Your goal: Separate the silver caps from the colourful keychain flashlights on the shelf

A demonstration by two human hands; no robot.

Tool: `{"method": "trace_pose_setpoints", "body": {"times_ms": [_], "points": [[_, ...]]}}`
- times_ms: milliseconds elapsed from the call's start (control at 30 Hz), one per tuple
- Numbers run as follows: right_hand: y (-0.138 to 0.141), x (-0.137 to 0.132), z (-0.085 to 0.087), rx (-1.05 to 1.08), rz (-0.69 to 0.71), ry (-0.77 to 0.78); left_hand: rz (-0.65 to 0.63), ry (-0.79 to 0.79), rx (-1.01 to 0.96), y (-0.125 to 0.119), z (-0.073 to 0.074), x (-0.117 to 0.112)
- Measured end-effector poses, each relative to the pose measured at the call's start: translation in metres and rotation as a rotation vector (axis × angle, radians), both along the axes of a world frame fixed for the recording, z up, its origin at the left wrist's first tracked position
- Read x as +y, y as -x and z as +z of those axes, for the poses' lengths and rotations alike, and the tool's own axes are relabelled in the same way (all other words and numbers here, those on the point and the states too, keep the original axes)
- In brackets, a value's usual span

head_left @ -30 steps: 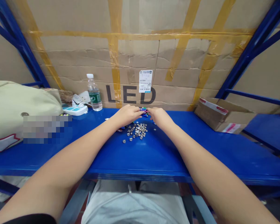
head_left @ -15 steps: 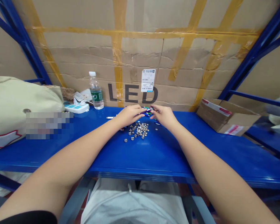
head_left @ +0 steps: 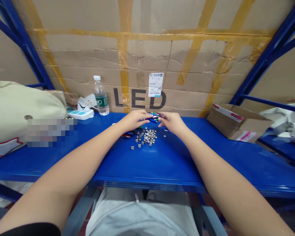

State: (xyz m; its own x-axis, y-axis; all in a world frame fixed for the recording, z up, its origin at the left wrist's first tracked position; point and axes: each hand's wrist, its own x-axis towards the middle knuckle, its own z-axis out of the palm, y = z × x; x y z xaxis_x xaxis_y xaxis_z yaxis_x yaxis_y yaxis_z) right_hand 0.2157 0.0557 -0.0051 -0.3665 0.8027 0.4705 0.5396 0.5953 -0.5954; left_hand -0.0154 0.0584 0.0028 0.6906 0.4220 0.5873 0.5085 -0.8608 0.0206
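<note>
Blue table point(head_left: 147, 170) with coloured tubes point(head_left: 126, 135), metal pieces point(head_left: 151, 134), bottle point(head_left: 101, 98), carton point(head_left: 229, 126).

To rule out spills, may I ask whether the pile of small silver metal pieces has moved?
No; the silver pile keeps its place relative to the black printed letters.

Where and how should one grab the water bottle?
Probably round the green-labelled middle of the bottle, coming from its front right: it stands upright and roughly cylindrical, with the power strip on its left and the cardboard behind.
</note>
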Motion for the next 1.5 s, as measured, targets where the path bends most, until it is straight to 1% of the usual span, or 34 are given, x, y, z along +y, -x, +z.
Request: {"method": "trace_pose_setpoints", "body": {"times_ms": [167, 300, 400, 533, 667, 800, 900, 1033, 1133, 1233, 1333, 1433, 1500], "points": [[0.0, 0.001, 0.0, -0.021, 0.018, -0.003, -0.007, 0.061, -0.049, 0.004, 0.004, 0.001], [0.0, 0.0, 0.001, -0.05, 0.053, -0.015, -0.014, 0.061, -0.053, 0.005, 0.007, 0.0], [-0.001, 0.0, 0.002, -0.042, 0.041, -0.034, -0.002, 0.041, -0.075, 0.002, 0.006, -0.003], [0.001, 0.0, 0.003, -0.008, -0.013, -0.047, 0.034, -0.016, -0.082, -0.004, 0.003, -0.007], [0.003, -0.002, 0.004, 0.0, -0.048, -0.059, 0.081, -0.124, -0.02, -0.008, 0.0, -0.009], [0.004, -0.004, 0.005, -0.048, -0.081, -0.103, 0.143, -0.28, 0.066, -0.009, 0.001, -0.01], [0.004, -0.007, 0.006, -0.109, -0.07, -0.149, 0.17, -0.359, 0.131, -0.009, 0.003, -0.011], [0.004, -0.009, 0.007, -0.159, -0.051, -0.199, 0.147, -0.372, 0.162, -0.007, 0.006, -0.011], [0.003, -0.007, 0.007, -0.166, -0.042, -0.205, 0.136, -0.324, 0.144, -0.007, 0.005, -0.01], [0.001, -0.003, 0.004, -0.165, -0.034, -0.171, 0.112, -0.251, 0.118, -0.008, 0.002, -0.01], [0.0, -0.001, 0.002, -0.076, -0.046, -0.091, 0.113, -0.17, 0.074, -0.01, 0.0, -0.011], [0.0, -0.004, 0.005, 0.119, -0.057, 0.103, 0.152, -0.101, 0.005, -0.012, -0.001, -0.012], [0.001, -0.009, 0.009, 0.247, -0.015, 0.251, 0.165, -0.063, -0.04, -0.012, -0.001, -0.011]]}}
